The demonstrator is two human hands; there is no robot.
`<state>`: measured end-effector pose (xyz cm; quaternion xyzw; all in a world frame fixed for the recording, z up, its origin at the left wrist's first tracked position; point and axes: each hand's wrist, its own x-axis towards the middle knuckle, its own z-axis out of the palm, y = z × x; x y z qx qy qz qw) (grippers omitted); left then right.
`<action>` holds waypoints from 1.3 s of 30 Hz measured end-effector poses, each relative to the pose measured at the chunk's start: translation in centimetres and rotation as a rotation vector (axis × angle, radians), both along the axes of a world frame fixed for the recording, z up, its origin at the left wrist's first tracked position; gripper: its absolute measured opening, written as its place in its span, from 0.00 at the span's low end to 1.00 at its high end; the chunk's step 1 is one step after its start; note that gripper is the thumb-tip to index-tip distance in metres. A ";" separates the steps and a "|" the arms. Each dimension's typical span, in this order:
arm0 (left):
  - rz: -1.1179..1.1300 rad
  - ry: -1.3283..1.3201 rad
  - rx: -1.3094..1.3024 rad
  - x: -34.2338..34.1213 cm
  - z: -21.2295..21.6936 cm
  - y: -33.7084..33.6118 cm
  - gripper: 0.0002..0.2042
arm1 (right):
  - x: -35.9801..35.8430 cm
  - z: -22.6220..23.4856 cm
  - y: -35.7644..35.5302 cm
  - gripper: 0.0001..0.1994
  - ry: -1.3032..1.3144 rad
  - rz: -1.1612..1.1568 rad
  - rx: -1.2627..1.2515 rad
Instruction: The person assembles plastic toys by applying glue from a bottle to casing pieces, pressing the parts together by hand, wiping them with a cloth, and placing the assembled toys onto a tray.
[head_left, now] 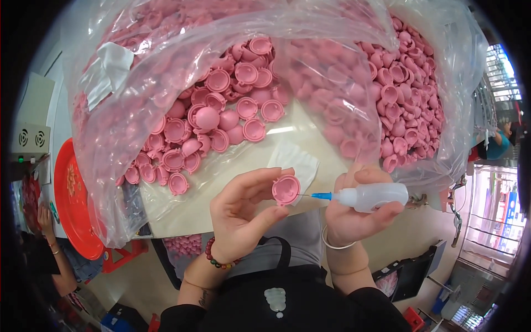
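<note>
Between the thumb and fingers of my left hand (239,202) is a small pink plastic cup-shaped piece (286,190), its hollow side facing up. My right hand (354,213) is wrapped round a whitish squeeze bottle (381,197) with a blue needle tip (321,196). The bottle lies sideways, and its thin needle points left, with the end at the rim of the pink piece. Whether anything comes out of the needle is too small to tell. Under and behind the hands lies a white tissue (296,160) on the pale table (182,216).
A clear plastic bag (105,166) spills many pink pieces (207,118) at the left. Another bag of pink pieces (409,94) stands at the right. A crumpled white tissue (108,72) rests on the left bag. A red tray (77,205) sits further left, near another person's arm (52,243).
</note>
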<state>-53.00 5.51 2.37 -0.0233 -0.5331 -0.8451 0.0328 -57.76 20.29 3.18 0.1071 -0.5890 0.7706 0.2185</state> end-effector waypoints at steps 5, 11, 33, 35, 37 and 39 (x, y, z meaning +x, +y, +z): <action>-0.005 0.010 0.015 0.0 0.1 -0.2 0.22 | -0.1 0.4 0.6 0.31 0.009 0.136 0.223; -0.037 -0.007 -0.024 -0.1 -0.1 -0.2 0.23 | -0.1 0.1 0.3 0.31 -0.036 0.139 0.227; -0.077 0.048 -0.062 -0.2 -0.3 -0.4 0.24 | -0.4 -0.1 0.3 0.30 -0.039 0.149 0.197; -0.073 0.050 -0.068 -0.1 -0.4 -0.4 0.24 | -0.5 -0.1 0.1 0.30 -0.038 0.155 0.193; -0.067 0.051 -0.075 -0.1 -0.3 -0.4 0.24 | -0.4 -0.2 0.1 0.30 -0.021 0.153 0.213; -0.071 0.044 -0.072 -0.2 -0.3 -0.5 0.23 | -0.5 -0.3 0.0 0.30 -0.023 0.143 0.201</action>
